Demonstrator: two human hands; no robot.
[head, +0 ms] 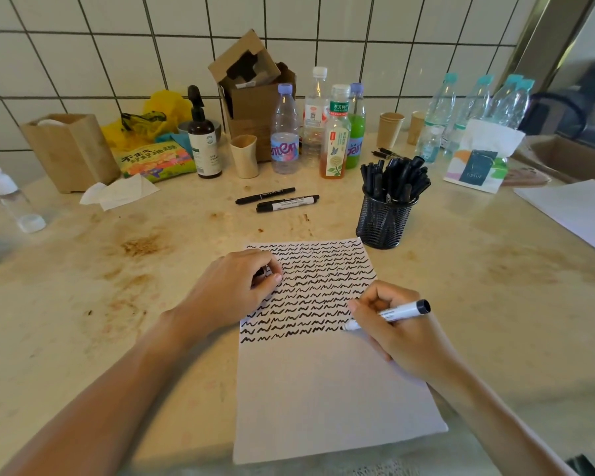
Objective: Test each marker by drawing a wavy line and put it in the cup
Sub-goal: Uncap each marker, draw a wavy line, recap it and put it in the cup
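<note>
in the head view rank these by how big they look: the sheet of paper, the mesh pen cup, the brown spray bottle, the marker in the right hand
1. sheet of paper
2. mesh pen cup
3. brown spray bottle
4. marker, held in the right hand

The cup and bottle look close; the bottle stands farther back, so that order is unsure.

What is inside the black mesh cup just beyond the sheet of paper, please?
The mesh cup is packed with black markers standing on end, their upper ends fanning out above the rim. Their lower parts show only dimly through the mesh, and the cup's bottom cannot be seen.
</note>
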